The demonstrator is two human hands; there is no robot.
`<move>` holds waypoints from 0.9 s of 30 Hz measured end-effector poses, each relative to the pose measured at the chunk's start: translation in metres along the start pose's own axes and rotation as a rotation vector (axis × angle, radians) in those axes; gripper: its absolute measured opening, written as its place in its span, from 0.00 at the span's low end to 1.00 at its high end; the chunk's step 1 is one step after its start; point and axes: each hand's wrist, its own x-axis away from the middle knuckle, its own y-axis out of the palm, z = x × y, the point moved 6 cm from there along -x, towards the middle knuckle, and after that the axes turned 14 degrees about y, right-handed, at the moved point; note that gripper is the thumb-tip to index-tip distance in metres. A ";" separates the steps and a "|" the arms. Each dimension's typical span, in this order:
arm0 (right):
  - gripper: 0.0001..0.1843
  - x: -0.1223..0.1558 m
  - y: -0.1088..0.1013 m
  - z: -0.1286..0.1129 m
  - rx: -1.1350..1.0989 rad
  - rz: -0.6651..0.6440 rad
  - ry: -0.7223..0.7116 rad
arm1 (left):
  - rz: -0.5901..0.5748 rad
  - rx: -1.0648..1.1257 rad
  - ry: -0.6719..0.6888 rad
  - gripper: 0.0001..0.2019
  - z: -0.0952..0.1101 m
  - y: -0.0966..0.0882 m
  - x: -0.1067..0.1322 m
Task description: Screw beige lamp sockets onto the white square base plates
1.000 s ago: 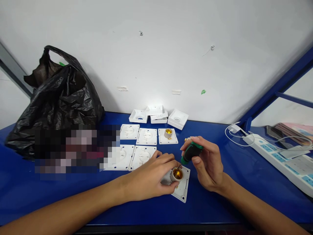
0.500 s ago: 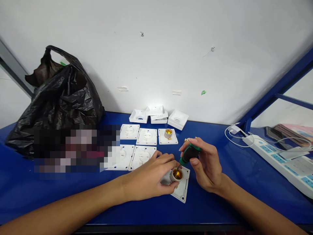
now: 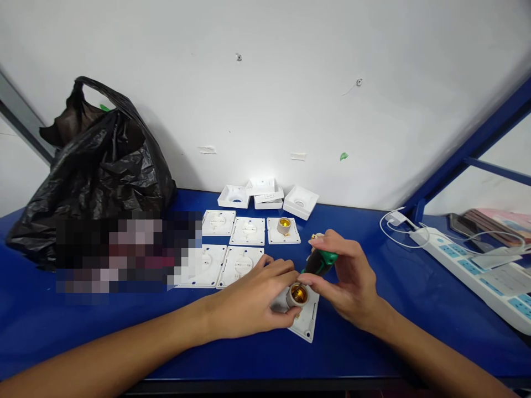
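Note:
My left hand (image 3: pixel 265 298) is closed around a lamp socket (image 3: pixel 297 296), a pale ring with a brass-coloured inside, which sits on a white square base plate (image 3: pixel 307 323). In my right hand (image 3: pixel 350 282) is a screwdriver (image 3: pixel 318 262) with a green and black handle, tilted down toward the socket. Its tip is hard to make out inside the opening. Behind my hands, another lamp socket (image 3: pixel 284 225) stands on its own white plate (image 3: pixel 290 237). Small brass-coloured parts (image 3: pixel 316 236) lie partly hidden behind my right fingers.
Several white plates (image 3: pixel 248 230) lie to the left, with white box covers (image 3: pixel 301 202) stacked by the wall. A black plastic bag (image 3: pixel 108 160) and a blurred patch fill the left side. A power strip (image 3: pixel 468 265), cables and phone (image 3: pixel 462 224) are at right.
My right hand has shifted slightly left and its thumb has come closer to the socket. The screwdriver handle now leans flatter. My left hand keeps its hold.

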 end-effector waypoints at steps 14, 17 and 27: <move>0.35 -0.005 0.002 -0.006 -0.016 -0.101 0.006 | -0.009 0.012 -0.001 0.10 0.001 -0.001 0.000; 0.34 -0.006 0.004 -0.005 -0.037 -0.148 0.043 | -0.005 0.021 0.007 0.12 0.001 -0.002 0.000; 0.38 -0.007 0.000 -0.012 0.045 -0.008 -0.073 | -0.008 0.012 -0.007 0.09 0.000 0.000 0.000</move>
